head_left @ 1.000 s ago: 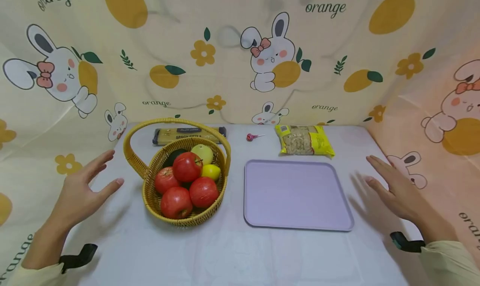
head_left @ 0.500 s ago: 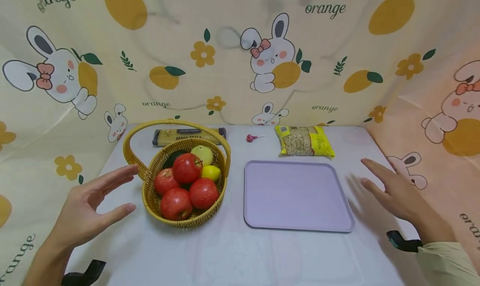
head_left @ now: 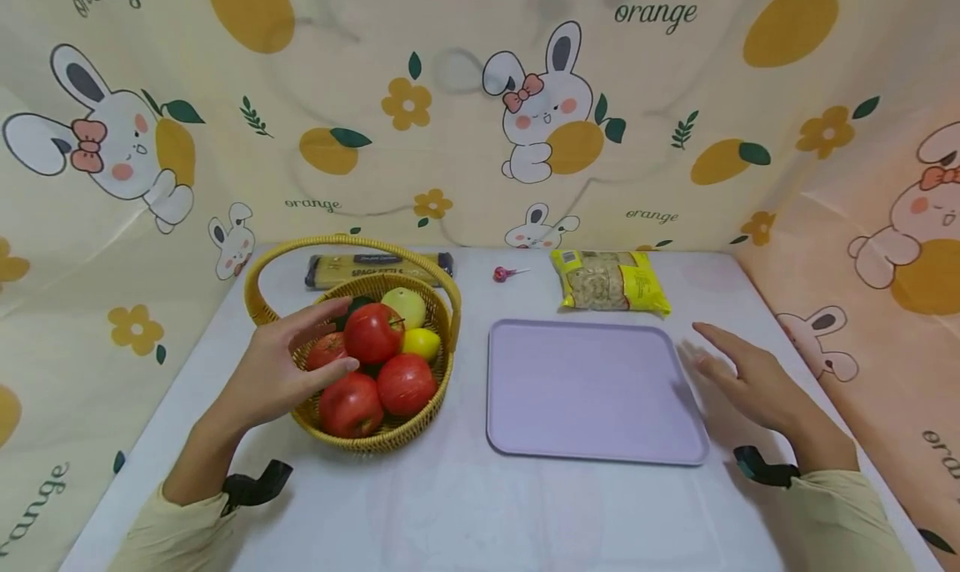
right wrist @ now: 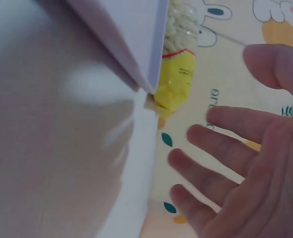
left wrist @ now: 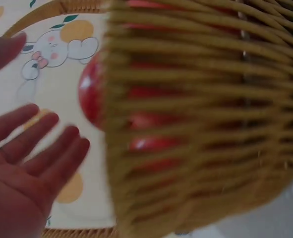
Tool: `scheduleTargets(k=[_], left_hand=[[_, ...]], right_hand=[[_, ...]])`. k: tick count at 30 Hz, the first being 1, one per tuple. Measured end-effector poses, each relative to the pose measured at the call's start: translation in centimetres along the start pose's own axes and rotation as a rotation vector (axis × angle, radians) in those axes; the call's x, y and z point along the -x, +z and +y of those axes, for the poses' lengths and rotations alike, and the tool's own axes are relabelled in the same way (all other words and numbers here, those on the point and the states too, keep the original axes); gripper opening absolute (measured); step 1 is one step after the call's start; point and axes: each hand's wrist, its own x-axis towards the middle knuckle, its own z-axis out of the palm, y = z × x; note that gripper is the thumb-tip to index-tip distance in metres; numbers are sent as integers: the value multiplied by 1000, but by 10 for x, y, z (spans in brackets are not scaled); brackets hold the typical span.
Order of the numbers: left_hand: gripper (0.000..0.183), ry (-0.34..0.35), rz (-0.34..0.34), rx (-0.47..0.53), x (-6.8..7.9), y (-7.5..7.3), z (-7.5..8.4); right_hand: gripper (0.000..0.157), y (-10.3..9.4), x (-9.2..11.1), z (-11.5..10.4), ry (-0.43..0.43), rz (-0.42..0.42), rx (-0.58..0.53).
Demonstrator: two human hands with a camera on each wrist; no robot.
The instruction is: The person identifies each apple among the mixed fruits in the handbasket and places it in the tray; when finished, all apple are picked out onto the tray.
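In the head view, a wicker basket with a tall arched handle holds several red apples, a yellow lemon, a pale green round fruit and a dark green item partly hidden. My left hand hovers over the basket's left side, thumb and fingers spread near the top apple, holding nothing. The left wrist view shows its fingertips beside the woven wall. My right hand is in the air just right of the lilac tray, fingers extended and holding nothing.
Behind the basket lies a spaghetti pack. A lollipop lies at the back middle, and a yellow bag of pale pieces lies behind the tray. A printed cloth forms the back and sides around the white table.
My left hand has moved right, from beside the basket to over its left side. My right hand has drifted slightly left toward the tray. The basket, fruit and tray stay in place.
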Motion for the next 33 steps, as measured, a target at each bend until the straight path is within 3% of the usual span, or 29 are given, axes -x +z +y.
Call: scheduleTargets(k=[5, 13, 23, 33], left_hand=[[80, -64, -54, -28, -12, 17, -7], [87, -94, -73, -136, -21, 39, -20], [85, -140, -30, -137, -16, 49, -24], [84, -77, 65, -126, -16, 52, -26]], right_hand=[[68, 1, -9, -1, 58, -90, 33], [74, 7, -23, 1, 105, -193, -16], [82, 16, -30, 4, 113, -243, 14], [86, 16, -29, 6, 142, -258, 3]])
